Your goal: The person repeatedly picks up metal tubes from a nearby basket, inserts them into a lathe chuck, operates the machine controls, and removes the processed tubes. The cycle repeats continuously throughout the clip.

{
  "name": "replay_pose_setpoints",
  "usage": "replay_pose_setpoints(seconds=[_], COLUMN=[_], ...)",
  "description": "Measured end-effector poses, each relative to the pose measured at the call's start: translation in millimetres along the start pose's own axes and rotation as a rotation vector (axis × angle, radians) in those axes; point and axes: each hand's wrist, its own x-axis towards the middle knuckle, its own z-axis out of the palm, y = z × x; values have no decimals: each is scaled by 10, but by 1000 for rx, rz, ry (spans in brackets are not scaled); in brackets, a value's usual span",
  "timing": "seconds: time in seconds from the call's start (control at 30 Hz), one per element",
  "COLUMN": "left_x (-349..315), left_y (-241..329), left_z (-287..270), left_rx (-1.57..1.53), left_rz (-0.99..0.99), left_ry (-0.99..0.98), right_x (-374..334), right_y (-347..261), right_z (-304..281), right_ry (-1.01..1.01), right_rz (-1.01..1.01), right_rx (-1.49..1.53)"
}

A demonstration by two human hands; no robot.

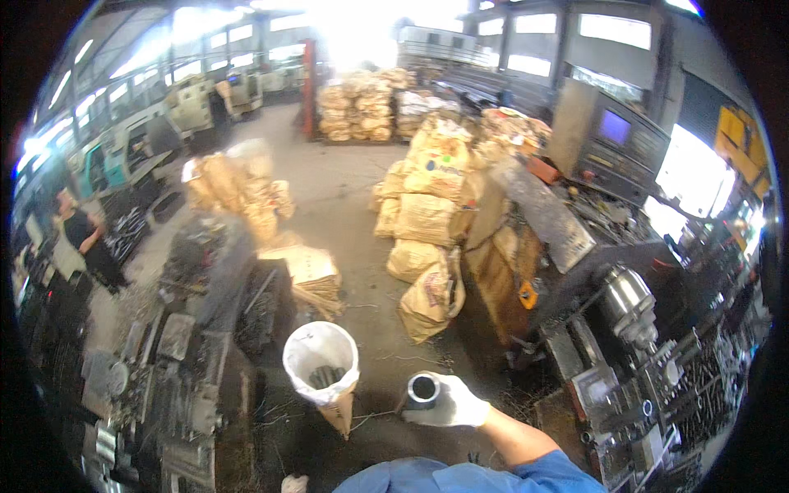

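Observation:
My right hand [456, 403], in a white glove, is closed around a short metal tube [413, 403] whose bright round end faces up. Only a small piece of my left hand [294, 484], also gloved, shows at the lower edge; its fingers cannot be made out. To the left of the tube stands an open, white-lined sack [300, 353] with several dark metal pieces [327, 376] at its bottom. The right hand is apart from this sack.
Lathe-like machines flank me: one at left [177, 337], another at right with a shiny chuck [629, 300] and a control screen [615, 127]. Stuffed yellow sacks [423, 218] line the aisle. Folded sacks [308, 275] lie at left. A person [82, 234] stands far left.

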Motion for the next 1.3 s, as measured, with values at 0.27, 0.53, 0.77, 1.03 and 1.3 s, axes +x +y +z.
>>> replay_pose_setpoints(seconds=[0.27,0.53,0.77,1.03,1.3], left_x=[-624,-1576,-2560,-2802,-2853], left_y=[-2162,-1911,-1954,-1302,-1370], left_z=[-27,245,842,-23,-189], left_rx=[-595,-854,-428,-289,-425], left_rz=[-532,-1114,-1883,-1251,-1276], left_ry=[70,581,1479,1951,1780], right_x=[1772,2992,3284,3351,4498], right_y=[-642,-1283,-1185,-1136,-3231], right_z=[1535,3212,4050,4100,3621], right_ry=[-468,-657,-775,-848,-1024], right_rz=[-386,-660,-593,-631,-944], right_rx=[38,371,282,-33,102])
